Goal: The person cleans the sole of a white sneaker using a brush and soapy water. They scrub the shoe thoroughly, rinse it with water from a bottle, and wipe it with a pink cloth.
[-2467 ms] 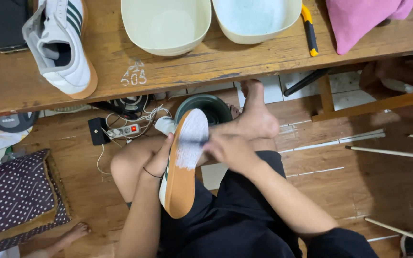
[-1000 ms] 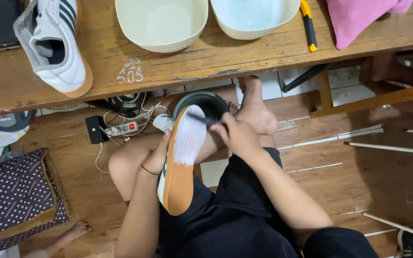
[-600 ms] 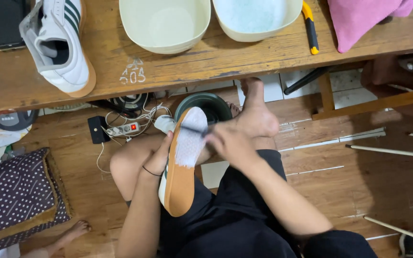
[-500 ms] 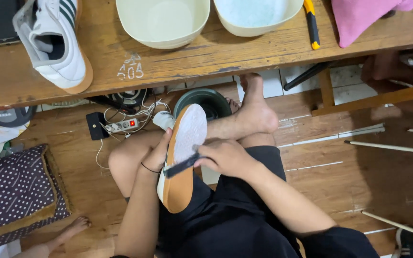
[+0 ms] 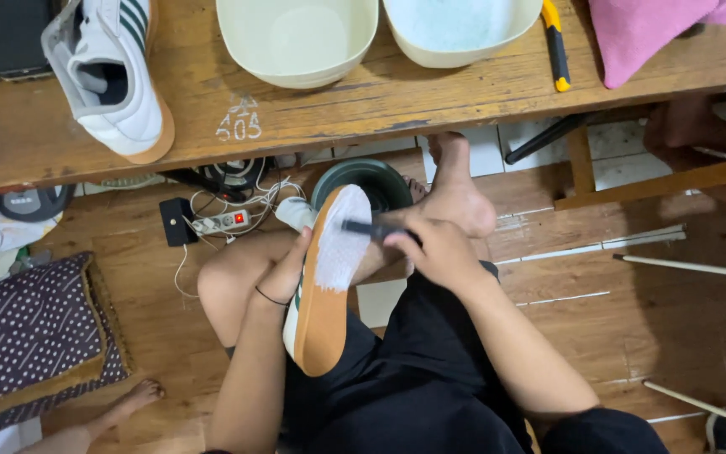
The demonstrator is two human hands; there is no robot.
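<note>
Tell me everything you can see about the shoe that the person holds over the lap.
The sneaker is held sole up, toe end toward the bench. Its gum-coloured rubber sole is covered with white foam over the front half; the heel half is bare. A white upper with a green detail shows at its left edge. The left hand grips its side, and the right hand presses a dark brush on the foamy part.

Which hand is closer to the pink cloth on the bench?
Right. The right hand with the dark brush is below the pink cloth; the left hand, holding the shoe, is farther left.
</note>
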